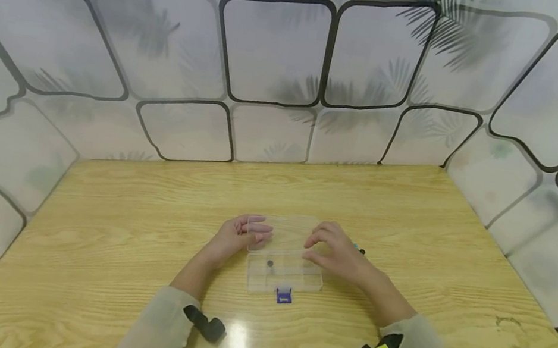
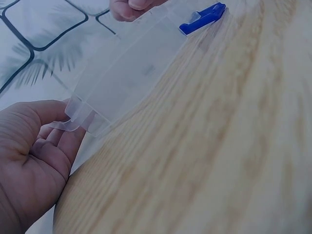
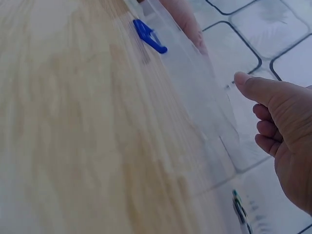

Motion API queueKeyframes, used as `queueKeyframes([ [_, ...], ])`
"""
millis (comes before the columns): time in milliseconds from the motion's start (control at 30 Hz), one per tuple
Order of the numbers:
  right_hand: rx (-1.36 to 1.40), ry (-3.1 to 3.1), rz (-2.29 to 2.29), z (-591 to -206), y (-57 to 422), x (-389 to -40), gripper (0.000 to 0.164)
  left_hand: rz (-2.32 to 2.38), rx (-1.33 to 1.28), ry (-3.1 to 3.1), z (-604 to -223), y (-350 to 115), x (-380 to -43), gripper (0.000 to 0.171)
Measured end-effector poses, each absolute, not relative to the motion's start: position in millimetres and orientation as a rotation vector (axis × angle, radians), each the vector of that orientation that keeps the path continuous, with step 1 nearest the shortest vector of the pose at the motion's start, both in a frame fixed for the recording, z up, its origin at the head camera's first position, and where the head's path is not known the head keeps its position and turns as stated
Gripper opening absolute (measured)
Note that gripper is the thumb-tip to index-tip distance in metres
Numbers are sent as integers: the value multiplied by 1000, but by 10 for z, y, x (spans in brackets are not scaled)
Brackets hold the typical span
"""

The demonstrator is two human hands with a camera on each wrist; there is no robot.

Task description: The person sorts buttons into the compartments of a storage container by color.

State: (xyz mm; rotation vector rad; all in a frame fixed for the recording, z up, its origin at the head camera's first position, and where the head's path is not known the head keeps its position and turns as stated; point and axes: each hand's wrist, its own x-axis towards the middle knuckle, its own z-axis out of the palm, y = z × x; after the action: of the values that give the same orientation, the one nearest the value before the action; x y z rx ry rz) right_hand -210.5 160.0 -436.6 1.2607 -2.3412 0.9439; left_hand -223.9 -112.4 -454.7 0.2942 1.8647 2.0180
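Note:
A clear plastic compartment box [image 1: 255, 279] lies on the table with its lid [image 1: 289, 230] raised at the back. A blue latch [image 1: 284, 295] sticks out from its front edge. One small dark round piece [image 1: 270, 263] shows in a left compartment. My left hand [image 1: 239, 237] pinches the left side of the lid, fingers behind the clear plastic and thumb in front. Over the right side of the box, my right hand [image 1: 337, 252] hovers with loosely bent fingers. The right wrist view shows its thumb [image 3: 258, 88] standing apart from the box, nothing between thumb and fingers.
Just beyond the right hand lies a small dark and teal item [image 1: 362, 251], slim in the right wrist view. The wood-grain table [image 1: 115, 221] meets patterned wall cloth [image 1: 276, 47] at the back and both sides.

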Motion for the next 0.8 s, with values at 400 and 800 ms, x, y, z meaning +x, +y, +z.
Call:
queueKeyframes([
  [400,1168,-2328,902,-4413,2046,-2104,28,2021,317,1861,-4548,-1139,-2244,48],
  [800,1062,-2337,865,-4506,2398,-2022,32,1999,340,1878,-4552,-1134,-2243,47],
])
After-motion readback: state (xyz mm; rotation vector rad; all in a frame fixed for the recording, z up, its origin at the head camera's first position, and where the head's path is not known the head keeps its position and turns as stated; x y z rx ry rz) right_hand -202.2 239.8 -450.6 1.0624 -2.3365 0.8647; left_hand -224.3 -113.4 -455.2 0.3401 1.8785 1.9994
